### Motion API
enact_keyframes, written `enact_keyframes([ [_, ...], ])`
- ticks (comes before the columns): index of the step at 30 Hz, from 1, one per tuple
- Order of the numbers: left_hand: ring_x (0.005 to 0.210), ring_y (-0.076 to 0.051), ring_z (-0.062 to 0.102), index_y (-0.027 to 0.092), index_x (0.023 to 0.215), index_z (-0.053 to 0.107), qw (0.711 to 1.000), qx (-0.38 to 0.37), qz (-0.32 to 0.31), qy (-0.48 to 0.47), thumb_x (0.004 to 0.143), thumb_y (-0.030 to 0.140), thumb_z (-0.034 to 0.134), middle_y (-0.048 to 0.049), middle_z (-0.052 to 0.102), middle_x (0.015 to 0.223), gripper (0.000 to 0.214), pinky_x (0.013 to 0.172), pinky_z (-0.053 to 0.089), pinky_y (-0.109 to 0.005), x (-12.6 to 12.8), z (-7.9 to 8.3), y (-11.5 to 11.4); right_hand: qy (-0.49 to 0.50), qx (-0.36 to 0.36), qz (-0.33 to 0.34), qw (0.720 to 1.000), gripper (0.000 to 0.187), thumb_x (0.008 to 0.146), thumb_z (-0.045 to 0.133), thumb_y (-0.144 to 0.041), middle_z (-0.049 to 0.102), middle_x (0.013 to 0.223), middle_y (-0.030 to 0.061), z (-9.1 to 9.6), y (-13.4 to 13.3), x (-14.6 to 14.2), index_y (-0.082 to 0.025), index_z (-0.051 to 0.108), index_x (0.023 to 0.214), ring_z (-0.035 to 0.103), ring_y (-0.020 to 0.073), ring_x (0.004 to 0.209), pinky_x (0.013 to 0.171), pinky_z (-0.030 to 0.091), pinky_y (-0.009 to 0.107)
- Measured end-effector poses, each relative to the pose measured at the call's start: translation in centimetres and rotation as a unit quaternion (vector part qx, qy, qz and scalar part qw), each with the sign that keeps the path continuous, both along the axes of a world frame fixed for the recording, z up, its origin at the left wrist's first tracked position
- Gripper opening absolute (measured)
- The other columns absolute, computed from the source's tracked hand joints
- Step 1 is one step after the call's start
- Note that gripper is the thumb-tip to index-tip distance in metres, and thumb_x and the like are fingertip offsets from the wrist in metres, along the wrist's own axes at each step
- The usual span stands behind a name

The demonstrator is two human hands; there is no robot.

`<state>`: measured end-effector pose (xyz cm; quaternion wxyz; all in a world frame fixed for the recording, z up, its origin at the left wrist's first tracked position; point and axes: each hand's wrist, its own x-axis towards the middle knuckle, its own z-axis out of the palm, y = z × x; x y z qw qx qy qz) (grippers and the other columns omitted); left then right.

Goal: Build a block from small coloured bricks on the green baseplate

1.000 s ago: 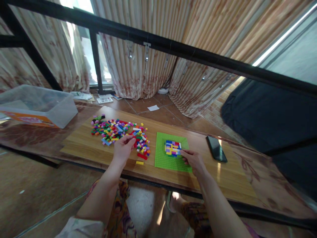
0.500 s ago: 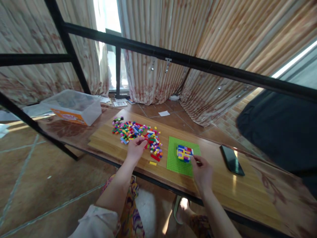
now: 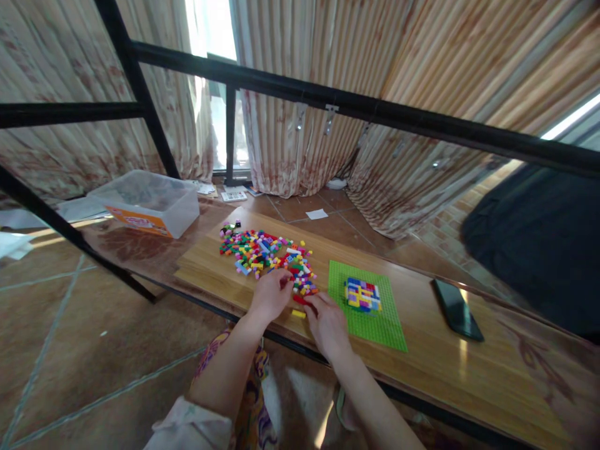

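Observation:
A loose pile of small coloured toy bricks [image 3: 262, 250] lies on the wooden board. My left hand [image 3: 270, 297] is at the near edge of the pile, thumb and fingers pinched together; what they hold, if anything, I cannot make out. Right beside it, my right hand [image 3: 328, 322] has its fingertips closed on a long red brick [image 3: 300, 300]. A yellow brick [image 3: 299, 314] lies just below those fingers. To the right, a multicoloured block of joined bricks [image 3: 363, 295] sits on a green baseplate [image 3: 382, 331], with neither hand on it.
A black phone [image 3: 457, 309] lies right of the baseplate. At the far left stands a clear plastic bin [image 3: 175, 209] with an orange label. A black metal bar [image 3: 281, 87] crosses beyond the board [image 3: 422, 356], in front of the curtains.
My right hand has left the joined bricks and moved left to the red brick by the pile. My left hand has come slightly nearer and to the right, still pinched. The view has shifted a little.

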<state>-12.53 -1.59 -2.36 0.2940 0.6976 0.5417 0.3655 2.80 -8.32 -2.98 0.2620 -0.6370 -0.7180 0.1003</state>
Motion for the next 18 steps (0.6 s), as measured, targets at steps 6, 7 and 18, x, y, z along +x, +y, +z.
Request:
enact_keyframes([
  [6, 0.083, -0.018, 0.065, 0.017, 0.093, 0.068, 0.996, 0.029, -0.017, 0.088, 0.083, 0.016, 0.056, -0.0066, 0.071, 0.091, 0.015, 0.075, 0.048, -0.029, 0.2, -0.5, -0.1, 0.02, 0.016, -0.01, 1.0, 0.03, 0.094, 0.044, -0.019, 0.067, 0.101, 0.0081, 0.0, -0.2, -0.2, -0.022, 0.07, 0.107, 0.064, 0.0194, 0.09, 0.081, 0.049, 0.031],
  [7, 0.084, -0.019, 0.065, 0.017, 0.094, 0.067, 0.995, 0.03, -0.017, 0.094, 0.083, 0.016, 0.056, -0.0067, 0.071, 0.091, 0.016, 0.076, 0.049, -0.029, 0.2, -0.6, -0.1, 0.046, 0.023, -0.022, 0.998, 0.03, 0.094, 0.043, -0.021, 0.067, 0.1, 0.0079, 0.0, -0.5, 0.1, -0.022, 0.07, 0.107, 0.064, 0.0189, 0.089, 0.081, 0.049, 0.03],
  [18, 0.086, -0.018, 0.065, 0.019, 0.1, 0.066, 0.992, 0.088, -0.053, 0.08, 0.087, 0.018, 0.052, -0.007, 0.067, 0.1, 0.018, 0.077, 0.051, -0.03, 2.4, 0.3, -1.1, 0.411, -0.002, -0.275, 0.869, 0.047, 0.066, 0.071, -0.062, 0.072, 0.077, 0.0075, 0.0, -5.9, 10.5, -0.018, 0.072, 0.083, 0.068, 0.0207, 0.067, 0.065, 0.057, 0.034],
])
